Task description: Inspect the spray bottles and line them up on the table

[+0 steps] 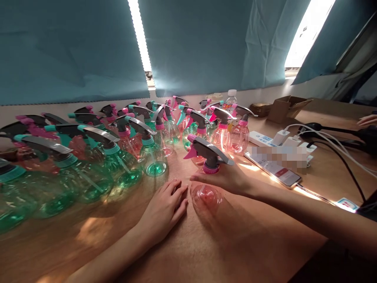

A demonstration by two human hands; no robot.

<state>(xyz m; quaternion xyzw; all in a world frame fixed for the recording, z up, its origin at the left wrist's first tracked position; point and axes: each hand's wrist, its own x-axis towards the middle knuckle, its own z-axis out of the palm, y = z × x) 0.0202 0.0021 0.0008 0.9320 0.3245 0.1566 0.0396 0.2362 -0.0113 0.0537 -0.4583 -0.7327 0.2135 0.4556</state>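
Observation:
My right hand (229, 179) is wrapped round the upper body of a clear pink spray bottle (207, 196), just under its pink collar. The bottle stands upright on the wooden table (182, 251), its dark grey spray head pointing right and its pink trigger to the left. My left hand (163, 206) lies palm down on the table, left of that bottle, fingers somewhat apart and holding nothing. Beyond it stands a green spray bottle (154, 159) with a teal collar. Several more green and pink spray bottles crowd the left and back.
To the right lie a phone (272, 167) on a cable, a power strip (260, 138) with white chargers, and black cords. Farther back are an open cardboard box (284, 110) and a capped bottle (231, 98). Another person's hand (368, 119) shows at the right edge.

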